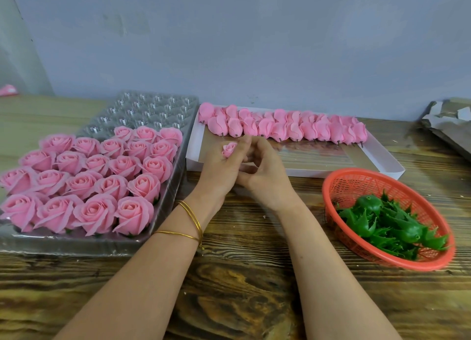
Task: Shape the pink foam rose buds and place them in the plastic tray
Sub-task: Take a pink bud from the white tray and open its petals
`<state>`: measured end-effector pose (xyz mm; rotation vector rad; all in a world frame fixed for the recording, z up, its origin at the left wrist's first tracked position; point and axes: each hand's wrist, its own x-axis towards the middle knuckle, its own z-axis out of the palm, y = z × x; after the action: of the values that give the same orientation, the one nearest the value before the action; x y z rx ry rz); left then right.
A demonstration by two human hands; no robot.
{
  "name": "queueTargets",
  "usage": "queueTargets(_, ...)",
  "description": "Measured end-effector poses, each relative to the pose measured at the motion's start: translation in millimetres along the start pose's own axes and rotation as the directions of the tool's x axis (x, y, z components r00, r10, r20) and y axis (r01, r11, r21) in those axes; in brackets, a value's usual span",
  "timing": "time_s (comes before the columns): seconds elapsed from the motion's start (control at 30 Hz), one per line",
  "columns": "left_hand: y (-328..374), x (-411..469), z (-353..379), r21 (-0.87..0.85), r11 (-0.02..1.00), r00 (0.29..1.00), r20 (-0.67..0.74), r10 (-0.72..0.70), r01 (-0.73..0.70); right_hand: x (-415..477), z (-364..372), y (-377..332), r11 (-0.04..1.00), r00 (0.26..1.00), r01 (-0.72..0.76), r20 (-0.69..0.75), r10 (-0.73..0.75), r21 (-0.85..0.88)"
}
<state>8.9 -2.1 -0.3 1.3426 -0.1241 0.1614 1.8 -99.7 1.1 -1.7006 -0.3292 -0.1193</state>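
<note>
My left hand [224,165] holds a small pink foam rose bud [229,148] between its fingers, just over the near left edge of the white box [382,158]. My right hand [265,172] lies against the left hand, fingers curled toward the bud; whether it grips the bud is hidden. A row of closed pink buds [283,128] fills the far side of the white box. The clear plastic tray [150,105] on the left holds several opened pink roses [89,176], and its far cells are bare.
A red plastic basket [356,179] with green plastic sepals [390,222] stands at the right. Crumpled grey paper [448,118] lies at the far right. A grey wall runs behind the wooden table [242,288].
</note>
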Motion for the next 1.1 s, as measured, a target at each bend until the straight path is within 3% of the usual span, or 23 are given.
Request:
queueTargets(0.2, -2.1, 0.9, -5.3, 0.031, 0.996, 0.994, 0.072, 0.082, -0.084, -1.0, -1.5, -4.2, 1.0, 1.0, 0.009, 0.012, -0.009, -0.012)
queueTargets(0.53, -3.5, 2.1, -4.3, 0.06, 0.988, 0.988, 0.069, 0.14, -0.144, 0.6, -1.9, -1.8, 1.0, 0.999, -0.026, 0.026, 0.025, 0.018)
queueTargets(0.77, -6.5, 5.9, -6.8, 0.321, 0.89, 0.944, 0.04, 0.328, -0.323, 2.0, -5.4, -10.6, 0.981, 0.985, -0.035, -0.159, 0.065, 0.189)
queueTargets(0.97, -9.6, 4.3, -5.6, 0.385, 0.896, 0.975, 0.087, 0.203, -0.221, 2.8, -2.4, -5.5, 0.994, 0.983, -0.073, -0.163, 0.086, 0.085)
queueTargets(1.1, -7.5, 3.2, -5.2, 0.406, 0.873, 0.962, 0.094, 0.257, -0.272, 4.5, -2.3, -3.9, 0.996, 0.985, -0.071, -0.153, 0.079, 0.054)
